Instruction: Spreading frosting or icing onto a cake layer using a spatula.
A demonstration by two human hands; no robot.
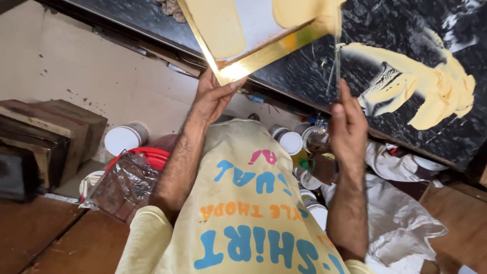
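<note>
My left hand [213, 99] is closed on the near corner of a square gold-edged board [253, 38]: my thumb lies along the gold edge and the other fingers wrap underneath, out of sight. The board tilts up off the black marble counter [406, 30], its white face carrying patches of pale yellow paste [215, 25].

My right hand [347, 129] is raised with the back of it toward me, fingers pressed together and pinched on the lower end of a thin, flat blade-like tool [336, 66] that stands nearly upright, seen edge-on. Its upper end reaches the board's right corner, where yellow paste hangs. I cannot tell exactly how my fingertips sit on it, since they are turned away.

To the right of that hand, a large smear of the same yellow paste [436, 86] spreads across the marble.

Below the counter edge, between my forearms, hangs my yellow apron [243, 203] with coloured lettering. Around it stand white-lidded jars [124, 138], a red bucket [152, 155] with a crumpled plastic bag [122, 185] in front, and white cloths [401, 218] piled at the right. Stacked wooden frames [45, 137] sit at the far left.
</note>
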